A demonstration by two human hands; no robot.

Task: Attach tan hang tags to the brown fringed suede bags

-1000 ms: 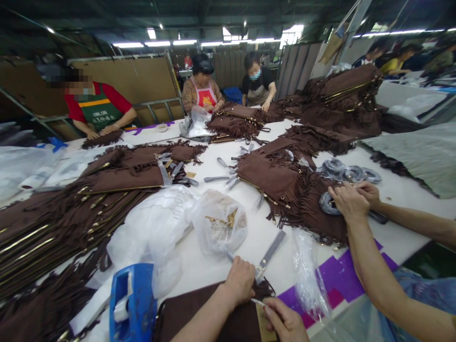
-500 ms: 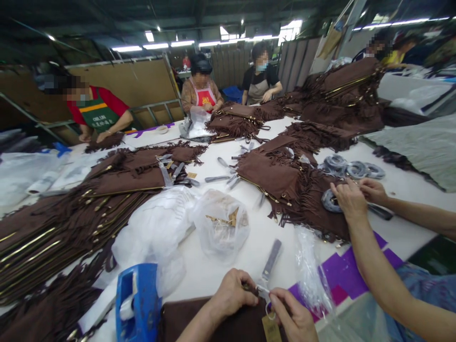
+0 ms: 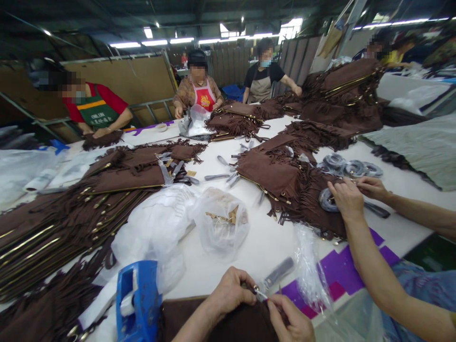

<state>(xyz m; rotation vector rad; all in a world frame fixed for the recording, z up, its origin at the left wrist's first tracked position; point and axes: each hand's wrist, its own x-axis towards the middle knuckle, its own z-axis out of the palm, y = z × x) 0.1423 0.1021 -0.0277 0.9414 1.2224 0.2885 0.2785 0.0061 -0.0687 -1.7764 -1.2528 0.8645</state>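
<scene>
At the front edge of the table my left hand [image 3: 231,292] is closed, pinching a small metal clasp [image 3: 255,289] by the corner of a brown bag [image 3: 228,323]. My right hand [image 3: 290,319] is closed too; its thumb and finger pinch a thin white tag string [image 3: 262,296] against the clasp. A wrist strap in grey wrapping [image 3: 280,271] runs from the clasp out over the white tabletop. My right fingers hide the tag. The brown bag lies beneath both hands.
A blue tape dispenser [image 3: 137,301] stands left of the bag. Ahead lies a plastic bag of tags [image 3: 223,223]. To the right are clear plastic strings [image 3: 309,266] and a co-worker's hands [image 3: 347,194]. Fringed brown bags [image 3: 124,183] are piled left. Several people work around the table.
The tan tag that hung by my right hand has gone out of sight. The wrapped strap has swung to the right and lower. My right hand has shifted slightly left.
</scene>
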